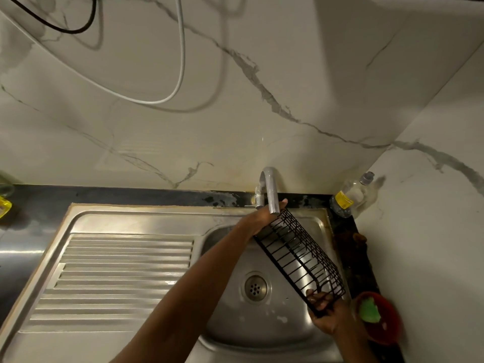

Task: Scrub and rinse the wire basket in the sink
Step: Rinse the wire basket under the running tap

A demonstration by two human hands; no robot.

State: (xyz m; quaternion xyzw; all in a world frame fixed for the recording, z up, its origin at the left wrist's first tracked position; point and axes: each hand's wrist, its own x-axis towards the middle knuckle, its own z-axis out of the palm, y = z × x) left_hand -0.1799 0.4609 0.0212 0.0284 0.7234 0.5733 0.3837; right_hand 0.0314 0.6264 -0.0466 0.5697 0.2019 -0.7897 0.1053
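Note:
A long black wire basket (298, 255) is held tilted above the steel sink bowl (235, 318), running from under the tap down to the right front. My left hand (262, 218) grips its far end just below the tap spout (271, 189). My right hand (323, 309) grips its near end, fingers curled through the wires. No water stream is visible. A green sponge (369, 309) lies in a red bowl (385, 328) at the right of the sink.
The ribbed steel drainboard (117, 273) stretches left of the bowl, whose drain (255, 287) sits in the middle. A clear bottle with a yellow label (351, 196) stands in the back right corner. A marble wall rises behind, with cables hanging. A yellow object (4, 206) lies at far left.

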